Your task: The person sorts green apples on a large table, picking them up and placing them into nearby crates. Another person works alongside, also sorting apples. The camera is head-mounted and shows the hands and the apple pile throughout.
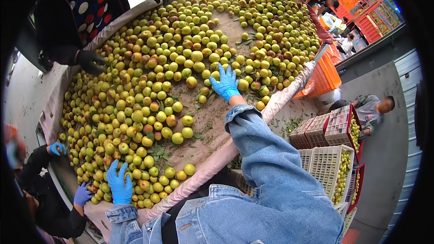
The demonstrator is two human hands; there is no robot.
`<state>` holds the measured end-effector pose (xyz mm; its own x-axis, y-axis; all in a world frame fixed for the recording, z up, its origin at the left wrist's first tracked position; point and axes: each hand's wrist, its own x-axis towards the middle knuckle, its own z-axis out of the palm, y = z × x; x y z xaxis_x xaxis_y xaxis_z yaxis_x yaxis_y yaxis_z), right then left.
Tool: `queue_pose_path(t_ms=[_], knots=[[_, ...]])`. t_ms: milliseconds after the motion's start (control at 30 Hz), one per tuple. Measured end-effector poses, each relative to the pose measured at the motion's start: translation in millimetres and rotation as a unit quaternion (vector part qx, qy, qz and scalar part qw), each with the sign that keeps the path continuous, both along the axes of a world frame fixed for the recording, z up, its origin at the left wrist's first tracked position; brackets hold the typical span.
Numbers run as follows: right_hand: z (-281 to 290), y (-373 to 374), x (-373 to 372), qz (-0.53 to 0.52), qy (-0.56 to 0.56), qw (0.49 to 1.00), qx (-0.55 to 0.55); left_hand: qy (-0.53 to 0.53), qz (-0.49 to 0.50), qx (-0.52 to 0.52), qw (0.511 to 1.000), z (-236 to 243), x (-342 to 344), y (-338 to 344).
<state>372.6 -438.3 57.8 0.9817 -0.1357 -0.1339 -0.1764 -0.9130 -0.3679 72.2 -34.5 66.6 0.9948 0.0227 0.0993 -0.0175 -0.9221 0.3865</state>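
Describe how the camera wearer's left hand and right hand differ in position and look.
The left hand lies low in the view, with yellow-green fruit on both sides; the right hand reaches farther up, beside a bare patch of cloth. Bare wrist shows below the right hand's glove, while the left hand's glove appears to meet the denim cuff. Both hands have blue gloves and spread fingers.

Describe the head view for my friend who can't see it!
A person's left hand and right hand, both blue-gloved, are spread among green and reddish fruit on a big table. Other people's gloved hands show at left, stacked fruit crates at right.
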Motion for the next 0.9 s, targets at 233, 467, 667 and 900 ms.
queue_pose_path(t_ms=[233, 467, 667, 900], knots=[[12.5, 55.5, -18.1, 0.416, -0.008, 0.901, 0.121, -0.032, -0.162, -0.037, 0.986, 22.8, 113.8, -158.3], [125.7, -261.0, 134.3, 0.247, -0.299, 0.922, -0.002, 0.077, -0.217, -0.001, 0.973, 2.9, 185.7, -266.9], [123.7, -531.3, 233.0, -0.183, -0.359, 0.896, 0.187, 0.122, -0.263, -0.075, 0.954, 5.0, 229.2, -326.4], [52.7, -625.3, 289.9, -0.187, -0.238, 0.931, 0.204, 0.089, -0.318, -0.124, 0.936, 18.3, 313.4, -380.2]])
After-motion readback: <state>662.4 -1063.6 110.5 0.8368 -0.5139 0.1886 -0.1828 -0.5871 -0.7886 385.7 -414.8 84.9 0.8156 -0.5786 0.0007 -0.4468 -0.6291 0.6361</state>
